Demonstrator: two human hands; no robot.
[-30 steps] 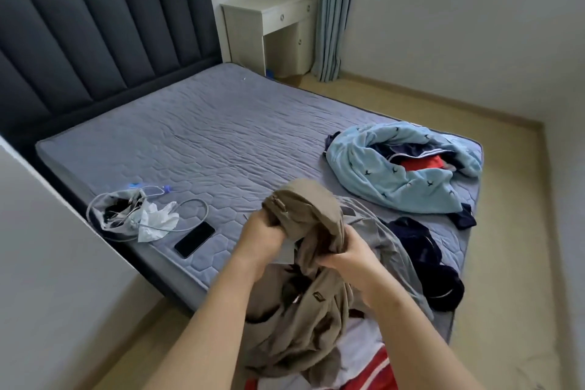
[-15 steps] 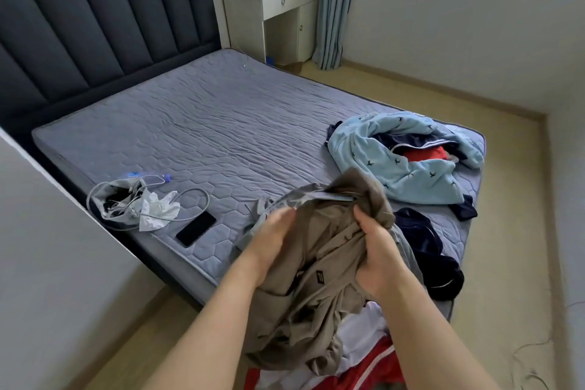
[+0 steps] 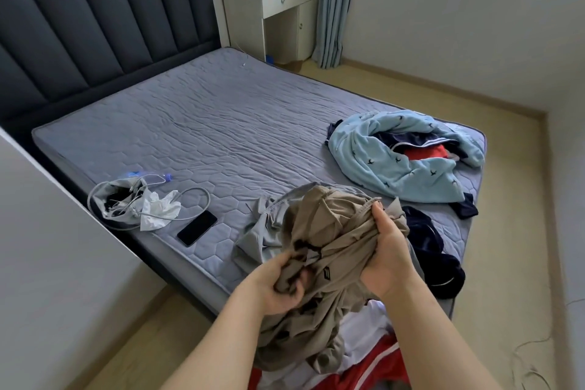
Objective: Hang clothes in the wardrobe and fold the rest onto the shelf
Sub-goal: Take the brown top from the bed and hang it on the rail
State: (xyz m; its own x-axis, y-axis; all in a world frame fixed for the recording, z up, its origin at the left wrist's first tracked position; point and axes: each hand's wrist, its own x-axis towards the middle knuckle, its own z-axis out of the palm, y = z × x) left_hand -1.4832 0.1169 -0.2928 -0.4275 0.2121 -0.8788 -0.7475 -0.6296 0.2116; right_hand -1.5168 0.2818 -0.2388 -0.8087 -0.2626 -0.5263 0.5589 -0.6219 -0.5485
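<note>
Grips of left hand [image 3: 274,284] and right hand [image 3: 391,251] clutch khaki garment [image 3: 332,225] bunched between them.

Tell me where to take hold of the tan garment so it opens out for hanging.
Take the tan garment by its gathered elastic edge, coming in from the right, where the right hand pinches it. That band is the only firm, traceable hem in the bunch. The left hand holds only crumpled middle fabric.

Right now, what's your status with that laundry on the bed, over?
Left hand, right hand both grip crumpled khaki fabric garment, held above grey quilted mattress. Not yet folded. Dark navy clothes, pale grey garment lie close by.
</note>
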